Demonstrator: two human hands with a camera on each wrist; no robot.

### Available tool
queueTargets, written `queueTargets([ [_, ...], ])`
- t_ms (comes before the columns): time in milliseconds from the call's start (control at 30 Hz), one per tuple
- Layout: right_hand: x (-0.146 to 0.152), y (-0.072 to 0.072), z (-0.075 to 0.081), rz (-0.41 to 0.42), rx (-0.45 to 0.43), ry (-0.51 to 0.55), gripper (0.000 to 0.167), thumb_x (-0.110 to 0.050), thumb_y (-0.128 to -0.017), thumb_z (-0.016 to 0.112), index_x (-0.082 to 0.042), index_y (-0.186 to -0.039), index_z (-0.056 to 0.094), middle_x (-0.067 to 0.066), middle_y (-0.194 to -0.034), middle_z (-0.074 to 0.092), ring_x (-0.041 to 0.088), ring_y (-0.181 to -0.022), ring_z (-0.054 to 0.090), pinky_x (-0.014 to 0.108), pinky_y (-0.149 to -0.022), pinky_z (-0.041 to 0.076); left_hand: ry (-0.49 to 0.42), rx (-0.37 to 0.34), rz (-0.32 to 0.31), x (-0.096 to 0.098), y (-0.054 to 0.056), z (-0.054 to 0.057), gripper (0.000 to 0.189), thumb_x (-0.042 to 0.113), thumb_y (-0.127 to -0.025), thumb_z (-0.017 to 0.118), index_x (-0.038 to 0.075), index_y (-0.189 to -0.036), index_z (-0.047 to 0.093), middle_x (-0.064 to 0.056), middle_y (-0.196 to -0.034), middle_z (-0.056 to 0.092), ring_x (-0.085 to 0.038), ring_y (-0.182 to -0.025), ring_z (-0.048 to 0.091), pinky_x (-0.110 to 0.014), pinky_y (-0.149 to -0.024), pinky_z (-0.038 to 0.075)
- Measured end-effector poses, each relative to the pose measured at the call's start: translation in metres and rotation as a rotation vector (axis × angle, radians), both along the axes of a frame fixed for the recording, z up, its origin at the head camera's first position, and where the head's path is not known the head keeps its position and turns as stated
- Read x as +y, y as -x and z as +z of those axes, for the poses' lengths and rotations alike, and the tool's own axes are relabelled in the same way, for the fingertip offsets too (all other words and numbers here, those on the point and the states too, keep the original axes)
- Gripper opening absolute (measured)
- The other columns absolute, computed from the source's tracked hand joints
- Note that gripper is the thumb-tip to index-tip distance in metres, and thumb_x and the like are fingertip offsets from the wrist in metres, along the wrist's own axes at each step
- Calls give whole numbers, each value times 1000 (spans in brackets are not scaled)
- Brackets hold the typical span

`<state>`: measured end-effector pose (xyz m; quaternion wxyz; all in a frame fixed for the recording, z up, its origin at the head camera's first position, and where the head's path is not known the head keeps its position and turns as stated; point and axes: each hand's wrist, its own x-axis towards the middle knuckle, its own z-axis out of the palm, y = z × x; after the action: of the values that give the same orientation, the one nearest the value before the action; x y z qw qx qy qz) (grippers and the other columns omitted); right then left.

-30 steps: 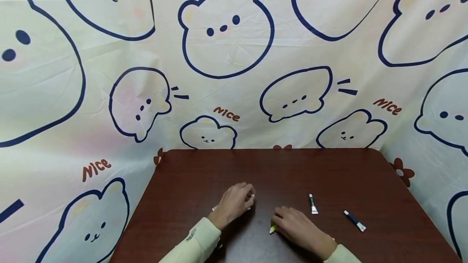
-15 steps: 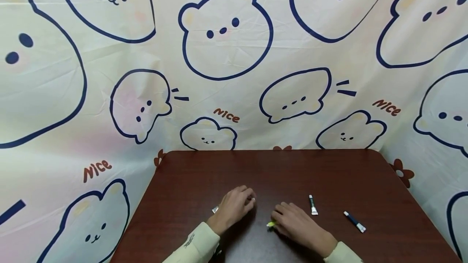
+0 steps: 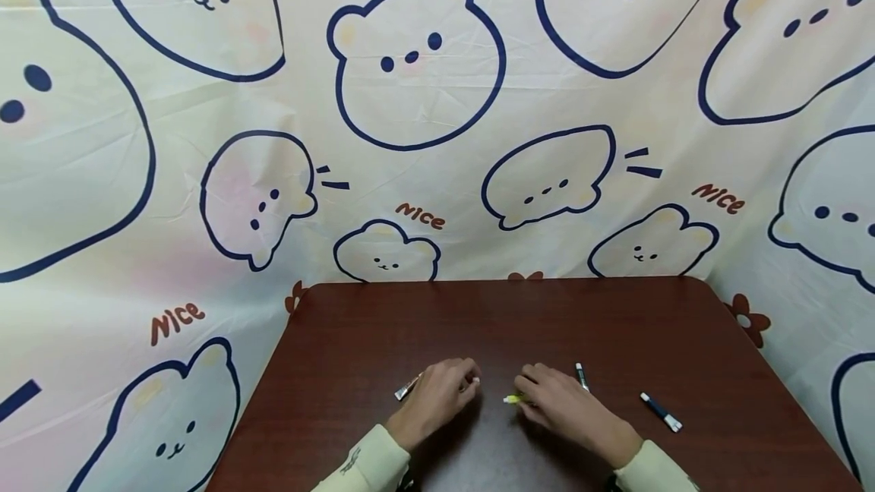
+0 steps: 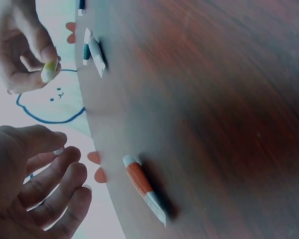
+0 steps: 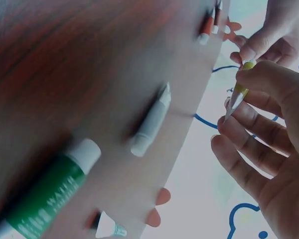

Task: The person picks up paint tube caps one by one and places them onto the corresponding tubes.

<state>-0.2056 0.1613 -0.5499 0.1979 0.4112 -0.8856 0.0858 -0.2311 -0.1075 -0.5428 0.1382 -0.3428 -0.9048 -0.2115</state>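
My right hand point(image 3: 563, 405) pinches a small yellow paint tube point(image 5: 244, 82) above the table. Its white end point(image 3: 507, 400) points left, and its flattened silver tail hangs below the thumb in the right wrist view. My left hand point(image 3: 440, 393) hovers opposite with fingers loosely curved. A tiny white spot shows at its fingertips; I cannot tell whether it is a nail or an object. Below it in the left wrist view lies an orange paint tube point(image 4: 139, 179). A grey-white tube point(image 5: 152, 122) and a green tube point(image 5: 50, 196) lie under the right hand.
On the brown table point(image 3: 533, 317) a dark blue tube point(image 3: 661, 412) lies to the right. Another tube point(image 3: 408, 387) sticks out on the left, partly covered by the left hand. A cloth with bear drawings point(image 3: 424, 105) hangs behind the table.
My right hand has moved forward with the yellow tube, partly covering the green tube. My left hand has drawn back slightly, showing more of the tube to its left.
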Motion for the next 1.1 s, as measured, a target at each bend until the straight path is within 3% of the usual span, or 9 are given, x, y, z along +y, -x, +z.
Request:
queueTargets([
  [400, 3, 3, 13, -20, -40, 53, 29, -18, -90, 90, -19, -102, 64, -10, -95, 55, 2, -80, 48, 20, -66, 50, -35, 59, -38, 7, -9, 11, 14, 13, -92, 88, 15, -99, 75, 4, -89, 76, -5, -78, 71, -16, -69, 55],
  [767, 2, -1, 24, -25, -142, 86, 23, -16, -93, 87, -20, -103, 66, -9, -97, 58, 0, -82, 51, 21, -69, 53, -78, 37, -69, 12, -16, 15, 15, 12, -91, 89, 14, -100, 76, 5, -89, 77, -2, -79, 70, -11, -69, 53],
  [1100, -1, -2, 28, -14, -138, 91, 23, -17, -93, 88, -20, -102, 67, -9, -97, 59, -1, -82, 51, 20, -68, 53, -93, 23, -69, 18, -23, 18, 14, 16, -93, 88, 15, -100, 76, 5, -91, 78, -2, -79, 72, -10, -70, 52],
])
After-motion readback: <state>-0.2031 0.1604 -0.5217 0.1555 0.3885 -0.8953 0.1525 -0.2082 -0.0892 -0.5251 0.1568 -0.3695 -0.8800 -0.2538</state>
